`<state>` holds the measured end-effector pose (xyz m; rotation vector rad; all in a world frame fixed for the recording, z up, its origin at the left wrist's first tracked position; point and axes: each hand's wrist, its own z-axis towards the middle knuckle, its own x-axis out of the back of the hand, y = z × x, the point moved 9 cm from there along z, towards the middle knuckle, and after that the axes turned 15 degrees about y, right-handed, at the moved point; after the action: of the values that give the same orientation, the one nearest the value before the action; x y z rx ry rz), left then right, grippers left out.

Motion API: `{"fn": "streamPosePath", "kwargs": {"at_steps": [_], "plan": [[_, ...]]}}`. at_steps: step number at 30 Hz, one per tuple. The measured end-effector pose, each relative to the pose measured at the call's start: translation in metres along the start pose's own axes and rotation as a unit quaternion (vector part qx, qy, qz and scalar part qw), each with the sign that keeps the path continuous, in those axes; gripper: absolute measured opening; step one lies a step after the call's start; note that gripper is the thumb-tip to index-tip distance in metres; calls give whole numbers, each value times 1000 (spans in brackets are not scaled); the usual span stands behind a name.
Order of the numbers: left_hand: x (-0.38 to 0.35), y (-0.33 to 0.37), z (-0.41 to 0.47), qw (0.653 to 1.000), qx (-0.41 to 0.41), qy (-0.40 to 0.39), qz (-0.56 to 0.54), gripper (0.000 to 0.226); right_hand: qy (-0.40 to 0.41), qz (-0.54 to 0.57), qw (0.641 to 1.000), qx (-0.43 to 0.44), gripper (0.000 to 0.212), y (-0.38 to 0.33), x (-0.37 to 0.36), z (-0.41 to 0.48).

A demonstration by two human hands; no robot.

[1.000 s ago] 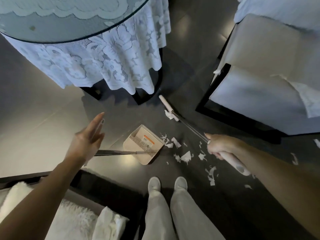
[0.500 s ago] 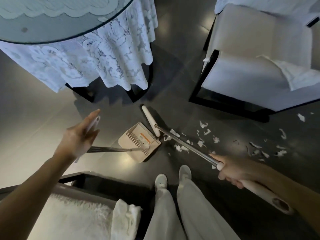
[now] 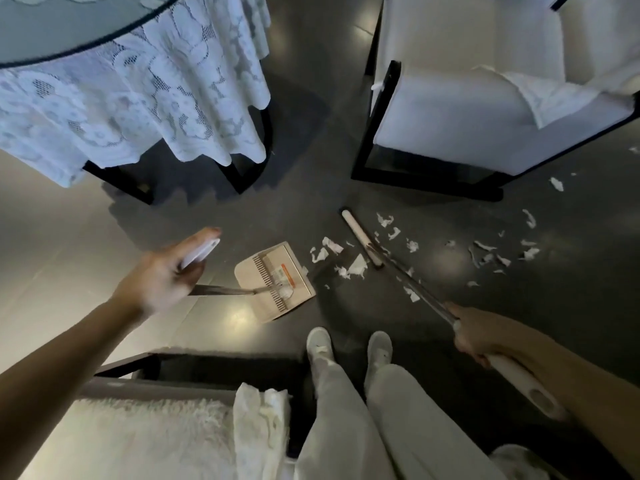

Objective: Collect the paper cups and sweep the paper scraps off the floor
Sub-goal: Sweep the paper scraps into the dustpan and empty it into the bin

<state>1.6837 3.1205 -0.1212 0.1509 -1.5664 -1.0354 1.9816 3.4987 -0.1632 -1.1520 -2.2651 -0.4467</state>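
**Two ways the sweep could scatter the scraps**

Most of the torn white paper scraps (image 3: 356, 266) lie on the dark glossy floor (image 3: 571, 323). One cluster sits between the beige plastic long-handled dustpan (image 3: 277, 282) and the white head of the metal-shafted broom (image 3: 362, 239). A second cluster is spread well apart to the right, near the white upholstered black-framed chair (image 3: 450, 116). No paper cups are seen.

Light scraps could be flicked past the pan's mouth if the stroke is made too briskly. They could also be driven under the chair frame if the broom head is angled outward. The dustpan itself could be shoved back by the broom, since it is steadied only from the top of its long handle, and scraps would then be slid beneath its lip.

The left hand (image 3: 162, 282) is stretched forward with the dustpan's white handle top held in it and the fingers laid along it. How firmly it is held cannot be told through the blur. The right hand (image 3: 481, 337) is clamped around the broom where metal shaft meets white grip. That arm is drawn in low at the right, and the shaft is slanted down to the floor.
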Motion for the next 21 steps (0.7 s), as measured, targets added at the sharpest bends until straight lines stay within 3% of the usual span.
{"fn": "streamPosePath", "kwargs": {"at_steps": [3, 8, 12, 16, 21], "plan": [[-20, 30, 19, 999, -18, -4, -37, 79, -73, 93, 992, -36, 87, -19, -40, -11], [-31, 59, 33, 996, -30, 11, -80, 69, -118, 137, 983, -13, 82, -44, -55, -37], [-27, 52, 29, 997, -28, 6, -68, 81, -126, 156, 980, 3, 80, -39, -42, -49], [-33, 46, 26, 998, 4, 5, -63, 67, -126, 122, 984, 24, 87, -16, -18, -56], [-49, 70, 31, 996, -18, 28, -83, 73, -81, 85, 993, 14, 91, 26, 12, -47]]}}
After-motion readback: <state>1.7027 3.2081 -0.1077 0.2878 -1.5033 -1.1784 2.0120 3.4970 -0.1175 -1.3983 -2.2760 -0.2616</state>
